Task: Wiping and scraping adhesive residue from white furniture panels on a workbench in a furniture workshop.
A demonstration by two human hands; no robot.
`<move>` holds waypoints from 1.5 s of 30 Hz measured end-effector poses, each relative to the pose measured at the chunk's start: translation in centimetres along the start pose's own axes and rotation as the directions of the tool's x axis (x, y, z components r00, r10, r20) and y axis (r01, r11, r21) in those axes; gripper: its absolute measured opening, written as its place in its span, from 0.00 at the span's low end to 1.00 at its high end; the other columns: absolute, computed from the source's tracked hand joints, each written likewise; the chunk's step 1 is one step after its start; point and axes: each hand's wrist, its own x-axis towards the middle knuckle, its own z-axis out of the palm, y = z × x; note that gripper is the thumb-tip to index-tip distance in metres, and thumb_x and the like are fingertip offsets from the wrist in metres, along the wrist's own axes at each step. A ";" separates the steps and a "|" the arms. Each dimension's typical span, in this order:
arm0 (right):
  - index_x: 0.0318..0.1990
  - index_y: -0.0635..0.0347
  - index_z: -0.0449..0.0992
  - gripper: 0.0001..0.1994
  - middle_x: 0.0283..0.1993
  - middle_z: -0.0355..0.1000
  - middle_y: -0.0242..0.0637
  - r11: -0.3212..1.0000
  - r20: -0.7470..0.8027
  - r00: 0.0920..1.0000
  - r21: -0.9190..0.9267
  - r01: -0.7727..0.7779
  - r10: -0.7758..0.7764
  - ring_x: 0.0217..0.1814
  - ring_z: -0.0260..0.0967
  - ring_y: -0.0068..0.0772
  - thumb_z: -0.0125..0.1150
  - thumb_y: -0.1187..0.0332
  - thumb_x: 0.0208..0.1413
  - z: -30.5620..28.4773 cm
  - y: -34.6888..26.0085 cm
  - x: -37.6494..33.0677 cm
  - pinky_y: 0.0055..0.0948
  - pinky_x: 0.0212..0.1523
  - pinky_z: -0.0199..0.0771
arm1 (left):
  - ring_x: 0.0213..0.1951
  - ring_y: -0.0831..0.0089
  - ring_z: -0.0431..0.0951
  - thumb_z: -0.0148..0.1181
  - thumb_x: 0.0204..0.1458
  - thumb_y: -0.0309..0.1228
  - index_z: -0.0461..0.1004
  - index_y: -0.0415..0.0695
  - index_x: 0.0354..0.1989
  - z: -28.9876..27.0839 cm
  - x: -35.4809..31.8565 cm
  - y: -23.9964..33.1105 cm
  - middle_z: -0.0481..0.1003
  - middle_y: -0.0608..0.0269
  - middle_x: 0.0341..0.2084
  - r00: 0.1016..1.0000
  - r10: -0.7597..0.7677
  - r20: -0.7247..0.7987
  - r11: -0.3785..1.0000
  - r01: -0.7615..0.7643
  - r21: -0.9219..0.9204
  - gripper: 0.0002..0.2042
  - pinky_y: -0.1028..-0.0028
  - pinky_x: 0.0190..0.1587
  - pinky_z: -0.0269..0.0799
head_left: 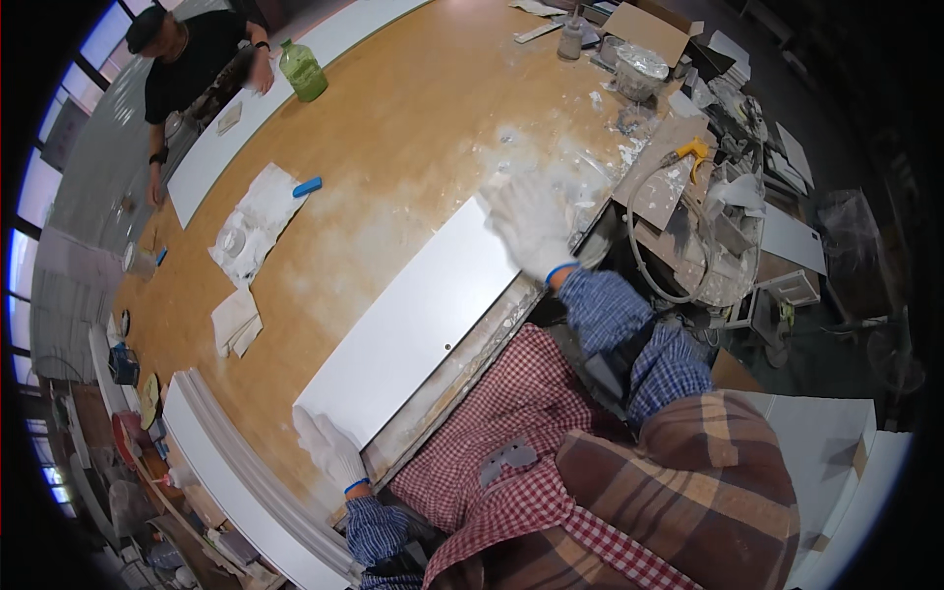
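Both white-gloved hands, left (pixel 329 447) and right (pixel 531 228), flat, fingers spread, pressing ends of long white rectangular panel (pixel 413 324) on dusty wooden table (pixel 393 118); keep pressure even, panel square.

White knit gloves with blue cuffs on hands (pixel 329 447); blue checked sleeves; red-white gingham apron; brown plaid garment.

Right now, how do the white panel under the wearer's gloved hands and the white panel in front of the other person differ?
The near white panel has the left hand and right hand on its two ends; the far white panel is touched only by the other person's hand. The near panel lies by the wearer's edge of the wooden table; the far one looks longer and runs along the opposite edge. Both are flat, white and rectangular.
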 end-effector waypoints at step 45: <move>0.56 0.51 0.76 0.18 0.55 0.72 0.42 0.995 0.122 0.991 -0.071 0.066 -0.057 0.61 0.66 0.48 0.56 0.56 0.62 0.8 -3.3 4.0 0.52 0.65 0.59 | 0.72 0.38 0.60 0.45 0.70 0.37 0.65 0.38 0.72 1.2 -0.2 -0.9 0.64 0.45 0.72 0.999 -0.030 -0.036 0.999 0.028 -0.038 0.25 0.54 0.78 0.42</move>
